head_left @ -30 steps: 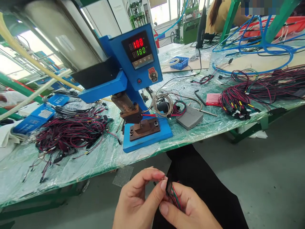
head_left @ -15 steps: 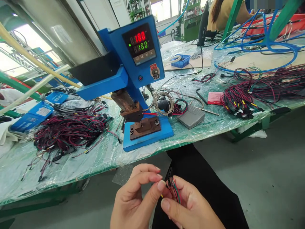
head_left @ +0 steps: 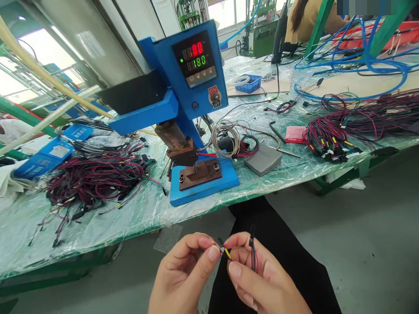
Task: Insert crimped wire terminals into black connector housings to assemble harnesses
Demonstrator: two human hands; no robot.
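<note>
Over my lap, my left hand (head_left: 185, 272) pinches a thin wire near a small dark connector (head_left: 221, 241) between thumb and forefinger. Facing it, my right hand (head_left: 268, 274) is closed around a thin wire harness (head_left: 254, 257) with red, green and black strands. A narrow black connector (head_left: 252, 235) sticks up from that harness above the right fingers. Between the two hands a short yellow sleeve (head_left: 228, 253) shows on a wire. The fingers hide most of the wire ends.
Ahead on the plastic-covered bench (head_left: 140, 218) stands a blue heat press (head_left: 206, 187) with a lit display. Wire harnesses lie in piles at left (head_left: 98, 179) and right (head_left: 330, 131). A grey foot pedal (head_left: 263, 159) sits right of the press. A person (head_left: 303, 22) is at the back.
My right fingers have shifted their hold, and the black connector now stands farther right, away from my left fingertips. The yellow sleeve has come into clearer view between the hands.
</note>
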